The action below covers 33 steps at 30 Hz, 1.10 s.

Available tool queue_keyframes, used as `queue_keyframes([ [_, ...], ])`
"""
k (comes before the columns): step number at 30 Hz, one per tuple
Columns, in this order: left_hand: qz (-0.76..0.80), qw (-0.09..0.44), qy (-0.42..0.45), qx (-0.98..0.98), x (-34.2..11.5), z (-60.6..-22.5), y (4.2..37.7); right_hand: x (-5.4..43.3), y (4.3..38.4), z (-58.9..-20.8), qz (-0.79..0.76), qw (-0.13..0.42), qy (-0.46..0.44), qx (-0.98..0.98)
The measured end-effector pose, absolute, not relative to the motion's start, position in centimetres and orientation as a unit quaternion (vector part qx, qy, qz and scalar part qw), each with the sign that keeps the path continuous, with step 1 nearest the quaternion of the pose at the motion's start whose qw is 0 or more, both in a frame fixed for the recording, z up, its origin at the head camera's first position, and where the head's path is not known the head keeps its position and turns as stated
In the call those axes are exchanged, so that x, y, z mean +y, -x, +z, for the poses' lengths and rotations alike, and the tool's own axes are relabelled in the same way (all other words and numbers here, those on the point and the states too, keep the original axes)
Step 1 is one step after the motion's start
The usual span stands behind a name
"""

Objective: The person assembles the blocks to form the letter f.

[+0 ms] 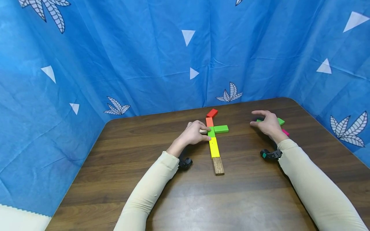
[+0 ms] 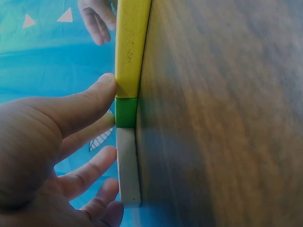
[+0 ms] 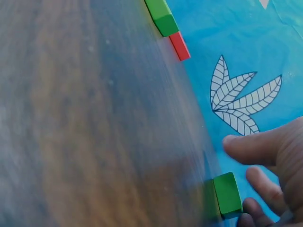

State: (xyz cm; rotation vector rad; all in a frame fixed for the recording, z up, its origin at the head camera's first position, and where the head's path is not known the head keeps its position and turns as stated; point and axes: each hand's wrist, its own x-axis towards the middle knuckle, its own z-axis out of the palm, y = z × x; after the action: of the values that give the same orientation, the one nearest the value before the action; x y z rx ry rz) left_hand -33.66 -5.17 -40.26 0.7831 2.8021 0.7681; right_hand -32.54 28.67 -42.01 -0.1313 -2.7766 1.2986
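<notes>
My left hand (image 1: 194,133) rests on a cross-shaped layout of flat wooden blocks. In the left wrist view its thumb touches the end of the yellow block (image 2: 130,52), the index fingertip meets the green block (image 2: 125,112), and other fingers lie along the white block (image 2: 128,165). The layout also has an orange block (image 1: 209,122), a second green block (image 1: 221,129) out to the right, and a brown block (image 1: 218,166) at the near end. To the right, my right hand (image 1: 268,123) hovers over another green block (image 3: 228,196), thumb and fingers apart, gripping nothing.
A red block (image 1: 212,113) lies slanted beyond the orange one. Partly behind the right hand is a pink block (image 1: 285,132). The wooden table (image 1: 130,147) meets a blue patterned curtain (image 1: 162,57) at its back and sides.
</notes>
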Motion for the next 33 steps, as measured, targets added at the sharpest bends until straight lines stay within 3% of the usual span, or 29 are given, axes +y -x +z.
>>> queue_keyframes([
  [24,0.258,0.060,-0.261,0.928,-5.10,-40.31,33.68,28.74,32.29,-42.70,0.407,0.044,0.061,-0.910],
  [33,0.257,0.066,-0.255,0.930,-5.19,-40.37,33.72,28.11,32.40,-42.38,0.397,0.039,0.027,-0.917],
])
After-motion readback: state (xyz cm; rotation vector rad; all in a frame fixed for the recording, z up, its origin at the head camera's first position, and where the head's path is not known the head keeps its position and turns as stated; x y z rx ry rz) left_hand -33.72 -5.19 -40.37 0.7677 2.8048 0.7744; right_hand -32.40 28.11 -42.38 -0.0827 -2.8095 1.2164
